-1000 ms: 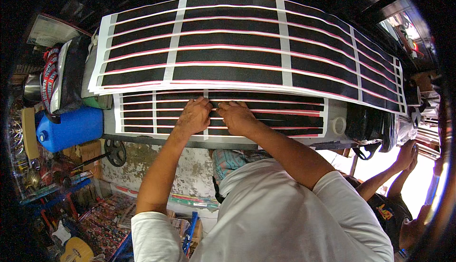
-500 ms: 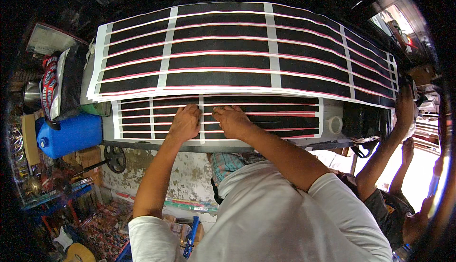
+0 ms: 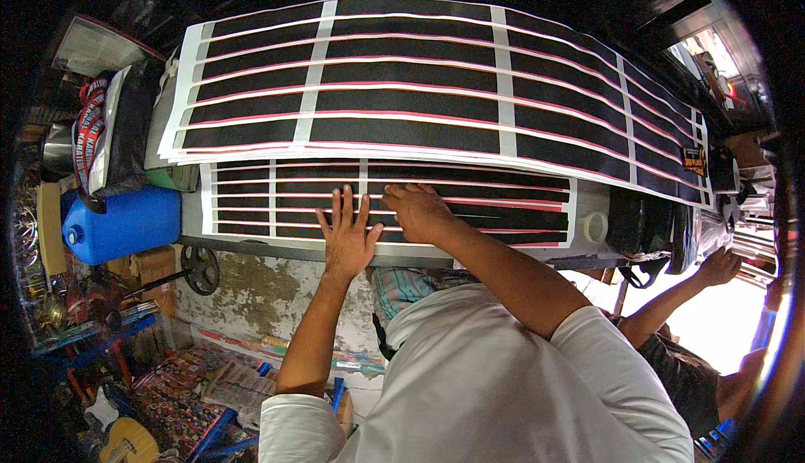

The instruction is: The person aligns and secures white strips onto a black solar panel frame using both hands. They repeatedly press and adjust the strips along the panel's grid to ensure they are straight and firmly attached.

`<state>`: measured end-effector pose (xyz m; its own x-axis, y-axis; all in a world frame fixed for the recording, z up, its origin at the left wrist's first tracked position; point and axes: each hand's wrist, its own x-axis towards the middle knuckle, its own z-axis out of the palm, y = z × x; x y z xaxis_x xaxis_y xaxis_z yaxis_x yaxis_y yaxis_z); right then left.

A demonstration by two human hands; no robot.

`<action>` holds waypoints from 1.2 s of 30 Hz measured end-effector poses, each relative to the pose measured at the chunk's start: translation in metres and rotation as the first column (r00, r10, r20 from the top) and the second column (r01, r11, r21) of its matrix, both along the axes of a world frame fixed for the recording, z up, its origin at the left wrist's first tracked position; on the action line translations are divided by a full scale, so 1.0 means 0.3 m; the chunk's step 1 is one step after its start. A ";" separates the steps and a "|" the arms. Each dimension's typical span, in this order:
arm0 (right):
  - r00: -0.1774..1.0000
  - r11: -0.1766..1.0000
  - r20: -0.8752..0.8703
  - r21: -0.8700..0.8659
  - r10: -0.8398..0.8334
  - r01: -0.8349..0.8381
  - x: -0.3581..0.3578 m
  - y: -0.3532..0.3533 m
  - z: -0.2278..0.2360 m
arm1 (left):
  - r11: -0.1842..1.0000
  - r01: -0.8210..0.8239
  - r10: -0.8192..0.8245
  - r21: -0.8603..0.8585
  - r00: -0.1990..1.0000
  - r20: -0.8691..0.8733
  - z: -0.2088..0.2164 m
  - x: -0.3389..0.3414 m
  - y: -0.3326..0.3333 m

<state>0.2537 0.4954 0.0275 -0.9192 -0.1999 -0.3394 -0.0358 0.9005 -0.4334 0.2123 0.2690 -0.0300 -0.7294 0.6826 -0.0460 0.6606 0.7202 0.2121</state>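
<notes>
A smaller sheet of black strips [image 3: 243,203], edged in white and red and crossed by white bands, lies on the grey bench. Flat on it, fingers spread, rests my left hand [image 3: 347,235]. Just to the right, my right hand [image 3: 419,211] has its fingers bent and drawn together against the strips; whatever is under the fingertips is hidden. Beyond both hands, a stack of larger sheets [image 3: 402,90] with the same striped pattern overlaps the small sheet's far edge.
A white roll of tape [image 3: 594,227] stands right of the small sheet. At the left are a blue jerrycan [image 3: 126,225] and a black bag [image 3: 126,140]. A co-worker's hand [image 3: 719,267] is at the right. A dark patch with orange print [image 3: 694,161] lies on the stack's right end.
My left hand has opened out from a curled pose and lies flat. The co-worker's arm has drawn back from the stack's right end, where the dark patch now shows.
</notes>
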 end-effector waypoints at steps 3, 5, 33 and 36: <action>0.997 1.000 0.078 0.010 0.025 -0.026 -0.009 0.002 0.029 | 1.000 -0.003 0.003 -0.006 1.000 -0.018 0.012 0.001 -0.038; 0.997 0.999 0.077 0.015 0.031 -0.032 -0.012 0.004 0.035 | 1.000 -0.012 0.012 0.006 1.000 -0.017 0.020 0.001 -0.036; 1.000 1.000 0.016 0.006 0.021 -0.022 0.022 0.001 -0.003 | 0.905 -0.375 0.393 -0.198 0.917 0.060 -0.022 -0.344 -0.281; 1.000 1.000 0.012 0.017 0.014 -0.014 0.017 -0.004 -0.004 | 0.946 -0.290 0.299 -0.149 0.953 0.046 -0.019 -0.274 -0.187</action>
